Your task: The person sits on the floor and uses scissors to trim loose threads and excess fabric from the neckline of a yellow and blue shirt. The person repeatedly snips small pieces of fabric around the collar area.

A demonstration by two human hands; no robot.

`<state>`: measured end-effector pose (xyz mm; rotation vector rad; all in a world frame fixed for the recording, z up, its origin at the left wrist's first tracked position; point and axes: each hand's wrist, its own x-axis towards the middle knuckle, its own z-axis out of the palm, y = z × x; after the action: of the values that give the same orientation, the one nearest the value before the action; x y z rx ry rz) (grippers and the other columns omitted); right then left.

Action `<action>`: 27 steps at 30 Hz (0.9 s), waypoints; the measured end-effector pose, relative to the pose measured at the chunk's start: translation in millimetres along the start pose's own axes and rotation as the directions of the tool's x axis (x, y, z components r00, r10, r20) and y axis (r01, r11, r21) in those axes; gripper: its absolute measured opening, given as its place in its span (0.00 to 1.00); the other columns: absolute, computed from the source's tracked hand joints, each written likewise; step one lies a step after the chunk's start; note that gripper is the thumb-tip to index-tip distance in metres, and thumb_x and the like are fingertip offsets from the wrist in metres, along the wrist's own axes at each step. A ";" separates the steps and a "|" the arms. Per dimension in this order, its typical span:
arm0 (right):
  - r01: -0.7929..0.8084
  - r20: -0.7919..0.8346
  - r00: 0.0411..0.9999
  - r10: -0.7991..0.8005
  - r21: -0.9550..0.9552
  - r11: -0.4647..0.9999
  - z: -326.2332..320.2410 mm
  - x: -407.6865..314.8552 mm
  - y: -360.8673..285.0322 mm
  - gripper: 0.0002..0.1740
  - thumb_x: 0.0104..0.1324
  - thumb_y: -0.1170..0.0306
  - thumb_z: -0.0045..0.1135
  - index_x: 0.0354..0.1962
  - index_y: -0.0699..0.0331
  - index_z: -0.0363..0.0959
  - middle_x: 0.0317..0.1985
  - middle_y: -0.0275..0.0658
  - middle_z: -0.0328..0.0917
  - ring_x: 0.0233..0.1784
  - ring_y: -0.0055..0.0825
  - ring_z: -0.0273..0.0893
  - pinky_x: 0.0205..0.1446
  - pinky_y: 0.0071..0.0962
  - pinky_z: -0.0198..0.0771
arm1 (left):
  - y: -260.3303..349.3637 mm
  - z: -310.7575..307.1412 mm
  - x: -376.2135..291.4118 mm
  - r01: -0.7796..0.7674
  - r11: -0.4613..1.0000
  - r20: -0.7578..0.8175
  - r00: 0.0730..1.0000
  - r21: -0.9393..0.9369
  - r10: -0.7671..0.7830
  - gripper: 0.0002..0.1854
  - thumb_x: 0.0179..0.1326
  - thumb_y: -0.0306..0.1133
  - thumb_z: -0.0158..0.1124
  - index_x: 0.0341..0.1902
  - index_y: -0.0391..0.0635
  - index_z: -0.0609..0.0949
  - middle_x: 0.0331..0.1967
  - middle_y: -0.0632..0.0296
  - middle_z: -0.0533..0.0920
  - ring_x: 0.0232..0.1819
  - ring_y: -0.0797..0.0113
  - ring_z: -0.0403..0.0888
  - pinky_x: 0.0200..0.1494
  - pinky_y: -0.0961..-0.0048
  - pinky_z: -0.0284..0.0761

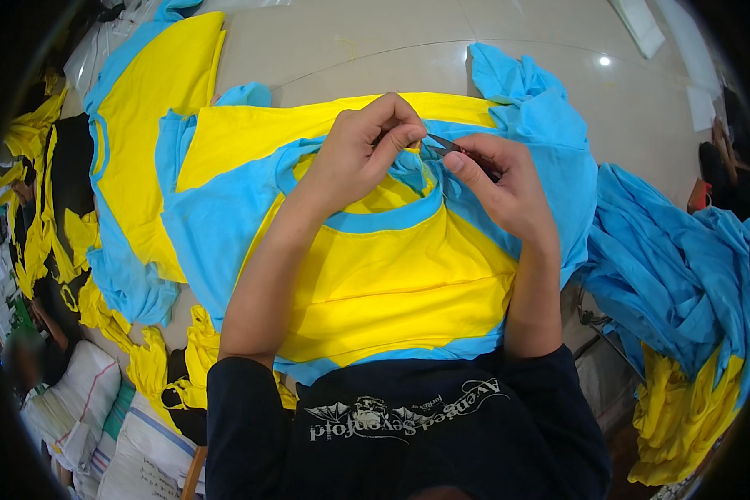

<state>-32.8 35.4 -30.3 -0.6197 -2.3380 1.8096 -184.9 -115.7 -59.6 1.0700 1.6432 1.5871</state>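
Note:
A yellow shirt with light-blue sleeves and neckband point(381, 220) lies before me, its body reaching down to my lap. My left hand point(365, 150) is above the neck opening, with thumb and forefinger pinched on the edge of the neckband or a thread there; which of the two I cannot tell. In my right hand point(503, 181) is a pair of small dark scissors or thread snips point(442, 145). Their blades point at the left fingertips and sit close to the pinched spot. My right fingers hide most of the handle.
Another yellow and blue shirt point(153, 125) lies at left. A heap of blue and yellow garments point(669, 269) hangs at right. Yellow and black cloth point(44, 206) and white woven sacks point(144, 450) are at far left. People sit at both edges of the tiled floor point(375, 50).

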 end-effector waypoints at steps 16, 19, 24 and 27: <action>0.047 0.024 0.999 -0.041 -0.352 0.935 3.4 -6.1 -24.2 0.15 0.61 0.65 0.69 0.31 0.72 0.79 0.23 0.41 0.79 0.23 0.21 0.70 0.27 0.21 0.62 | 0.7 -1.9 -0.7 -0.017 0.994 -0.028 0.999 0.111 0.020 0.05 0.67 0.27 0.59 0.38 0.38 0.76 0.26 0.58 0.83 0.24 0.70 0.78 0.28 0.77 0.70; 0.055 0.006 0.998 -0.057 -0.390 0.919 5.3 -6.5 -28.5 0.15 0.60 0.65 0.70 0.30 0.72 0.79 0.22 0.42 0.78 0.22 0.23 0.70 0.26 0.22 0.63 | 0.8 -1.2 -0.6 -0.029 0.995 -0.033 0.999 0.097 0.032 0.05 0.67 0.27 0.60 0.38 0.38 0.76 0.26 0.58 0.83 0.24 0.70 0.78 0.28 0.77 0.71; 0.071 -0.015 0.996 -0.087 -0.448 0.891 6.3 -7.4 -30.3 0.16 0.59 0.64 0.70 0.29 0.71 0.79 0.22 0.43 0.78 0.21 0.27 0.72 0.26 0.23 0.64 | 0.5 -1.1 -0.5 -0.033 0.995 -0.038 0.999 0.097 0.036 0.05 0.66 0.27 0.60 0.38 0.38 0.77 0.26 0.58 0.83 0.24 0.71 0.78 0.28 0.77 0.70; 0.087 -0.023 0.994 -0.110 -0.459 0.884 8.2 -6.9 -28.8 0.17 0.59 0.62 0.70 0.29 0.71 0.79 0.22 0.43 0.78 0.20 0.29 0.73 0.26 0.24 0.64 | 0.9 -1.0 -0.7 -0.034 0.993 -0.033 0.999 0.113 0.038 0.05 0.66 0.27 0.61 0.37 0.38 0.77 0.26 0.59 0.83 0.23 0.71 0.78 0.28 0.78 0.70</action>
<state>-36.3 19.5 -4.1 -0.5699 -2.7228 1.1820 -185.3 -116.9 -58.7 1.1405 1.7644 1.5599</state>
